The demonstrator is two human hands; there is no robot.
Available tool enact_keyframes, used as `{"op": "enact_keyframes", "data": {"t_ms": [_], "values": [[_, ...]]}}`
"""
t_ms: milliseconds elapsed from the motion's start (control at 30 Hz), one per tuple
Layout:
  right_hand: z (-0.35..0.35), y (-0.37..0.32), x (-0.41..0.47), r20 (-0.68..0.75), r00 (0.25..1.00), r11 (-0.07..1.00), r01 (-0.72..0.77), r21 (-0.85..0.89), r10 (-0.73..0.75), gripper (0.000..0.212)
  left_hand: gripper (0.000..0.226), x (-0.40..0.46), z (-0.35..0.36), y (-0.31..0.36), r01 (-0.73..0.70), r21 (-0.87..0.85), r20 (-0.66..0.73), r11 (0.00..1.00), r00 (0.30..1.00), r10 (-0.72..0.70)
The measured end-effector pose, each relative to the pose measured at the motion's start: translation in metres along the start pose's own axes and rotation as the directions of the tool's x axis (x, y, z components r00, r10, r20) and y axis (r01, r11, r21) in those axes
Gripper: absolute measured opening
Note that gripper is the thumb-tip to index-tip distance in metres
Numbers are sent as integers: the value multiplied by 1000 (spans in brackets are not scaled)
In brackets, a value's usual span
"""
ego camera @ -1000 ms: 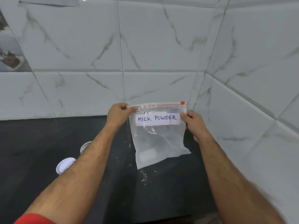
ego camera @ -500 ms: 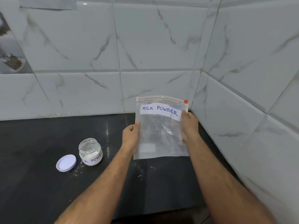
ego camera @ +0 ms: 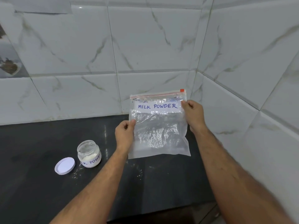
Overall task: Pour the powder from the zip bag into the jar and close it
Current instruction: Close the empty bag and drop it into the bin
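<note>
Zip bag (ego camera: 159, 126) held upright above the dark surface (ego camera: 40, 143), close to the tiled corner, looking emptied: thin crinkled clear plastic, red seal strip along the top with a small red tab, white label reading MILK POWDER. Pinched at its left edge by the left hand (ego camera: 124, 135), thumb on the front, and at its upper right edge by the right hand (ego camera: 193, 115), each grip pressed onto the film. Well to the left, standing on the surface, a small round glass jar (ego camera: 89, 153) with a hand-lettered label, white powder in its lower part, mouth uncovered. Just beside it, apart, a flat round white lid (ego camera: 65, 165). Scattered white specks (ego camera: 139, 172) on the glossy black stone. Likely risks: an open jar near a swinging forearm, easily tipped; residue clinging inside the limp film, dusting out if shaken; lid seated crooked on a powdery rim, failing to close.
</note>
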State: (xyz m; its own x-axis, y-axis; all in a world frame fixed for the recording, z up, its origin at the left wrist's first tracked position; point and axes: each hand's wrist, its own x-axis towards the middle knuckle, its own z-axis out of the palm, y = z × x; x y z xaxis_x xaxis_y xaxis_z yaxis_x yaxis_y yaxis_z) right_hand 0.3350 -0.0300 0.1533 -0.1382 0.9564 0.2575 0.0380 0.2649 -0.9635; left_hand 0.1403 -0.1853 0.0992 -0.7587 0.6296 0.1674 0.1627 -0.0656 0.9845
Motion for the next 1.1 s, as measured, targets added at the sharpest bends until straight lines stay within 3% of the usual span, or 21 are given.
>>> {"op": "enact_keyframes", "data": {"t_ms": [100, 167, 200, 267, 367, 467, 600, 700, 833, 967, 1033, 1100], "values": [[-10, -11, -12, 297, 944, 958, -210, 198, 146, 31, 31, -3, 4, 7, 40, -118, 14, 992, 999, -38], [-15, -8, -27, 475, 856, 935, -316, 161, 207, 34, 27, -2, 3, 7, 62, -180, 24, 982, 998, -59], [-17, -5, -34, 493, 839, 936, -330, 123, 231, 29, 24, -1, 1, 5, 83, -189, 47, 979, 996, -75], [-18, -1, -46, 432, 870, 944, -312, 110, 237, 29, 17, 1, -5, 4, 184, -223, 167, 957, 975, -148], [-19, -4, -61, 395, 892, 950, -287, 122, 219, 33, 5, 6, -20, 3, 382, -258, 406, 887, 876, -260], [-24, -12, -82, 430, 870, 944, -314, 103, 242, 37, 11, 10, -35, 2, 420, -178, 524, 890, 806, -276], [-29, -17, -112, 403, 853, 930, -368, 16, 331, 37, 13, -1, -56, 3, 356, -113, 532, 928, 810, -246], [-25, -22, -142, 315, 885, 922, -381, 68, 343, 36, 14, -13, -67, 2, 351, -122, 525, 928, 816, -240], [-27, -29, -184, 217, 891, 888, -434, 153, 398, 32, 15, -30, -76, 2, 437, -92, 575, 895, 757, -310], [-44, -30, -225, 75, 883, 861, -468, 201, 463, 27, 6, -56, -76, 8, 553, 9, 675, 833, 611, -413], [-58, -31, -245, 3, 878, 854, -467, 229, 479, 23, 15, -75, -70, 10, 629, 59, 732, 775, 501, -462], [-66, -30, -256, -29, 863, 840, -483, 246, 504, 18, 18, -84, -66, 8, 693, 82, 728, 717, 450, -518]]}}
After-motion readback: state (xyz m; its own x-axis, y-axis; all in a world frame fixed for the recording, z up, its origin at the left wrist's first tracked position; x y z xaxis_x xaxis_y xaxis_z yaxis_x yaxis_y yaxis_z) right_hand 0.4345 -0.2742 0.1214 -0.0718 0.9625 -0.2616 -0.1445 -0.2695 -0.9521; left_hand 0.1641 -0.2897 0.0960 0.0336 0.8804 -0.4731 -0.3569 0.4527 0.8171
